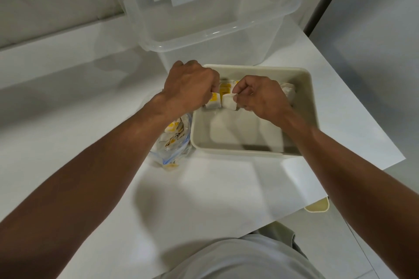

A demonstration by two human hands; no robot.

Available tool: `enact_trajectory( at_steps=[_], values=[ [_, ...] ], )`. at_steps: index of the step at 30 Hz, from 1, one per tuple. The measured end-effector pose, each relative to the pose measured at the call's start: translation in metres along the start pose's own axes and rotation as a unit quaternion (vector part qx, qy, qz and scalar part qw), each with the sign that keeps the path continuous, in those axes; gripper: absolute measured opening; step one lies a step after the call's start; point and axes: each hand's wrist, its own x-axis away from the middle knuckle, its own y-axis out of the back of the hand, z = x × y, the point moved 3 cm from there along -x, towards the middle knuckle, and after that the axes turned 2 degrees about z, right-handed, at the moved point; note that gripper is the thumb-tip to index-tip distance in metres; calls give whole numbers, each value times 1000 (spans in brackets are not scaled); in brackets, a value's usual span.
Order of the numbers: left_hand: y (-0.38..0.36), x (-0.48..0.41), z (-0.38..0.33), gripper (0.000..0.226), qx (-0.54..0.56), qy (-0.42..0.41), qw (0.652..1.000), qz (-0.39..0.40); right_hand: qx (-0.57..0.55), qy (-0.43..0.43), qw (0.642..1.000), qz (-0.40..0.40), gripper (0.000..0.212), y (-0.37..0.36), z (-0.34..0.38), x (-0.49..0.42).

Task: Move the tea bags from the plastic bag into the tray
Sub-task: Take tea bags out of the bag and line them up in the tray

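Observation:
A cream tray [238,150] sits on the white table, right of centre. Over its far half, my left hand [189,85] is closed on white tea bags with yellow tags [212,102]. My right hand [260,95] pinches a second cluster of tea bags [229,101] right beside them. Several more tea bags [224,87] lie in the tray behind my hands, and one pale bag [289,90] rests at the far right wall. The clear plastic bag [173,142] with further tea bags inside lies against the tray's left side, partly under my left forearm.
A large clear storage box [210,20] stands just behind the tray. The table edge [340,192] runs diagonally on the right, with a cream object [317,207] below it on the floor. My grey shirt fills the bottom of the view.

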Motion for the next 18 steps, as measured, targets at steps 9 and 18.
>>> enact_trajectory(
  at_steps=[9,18],
  values=[
    [-2,-3,-4,11,-86,-21,996,29,18,14,999,46,12,-9,-12,-11],
    [0,-9,-19,11,-148,-5,988,42,71,8,997,32,6,-15,-9,-19]
  ],
)
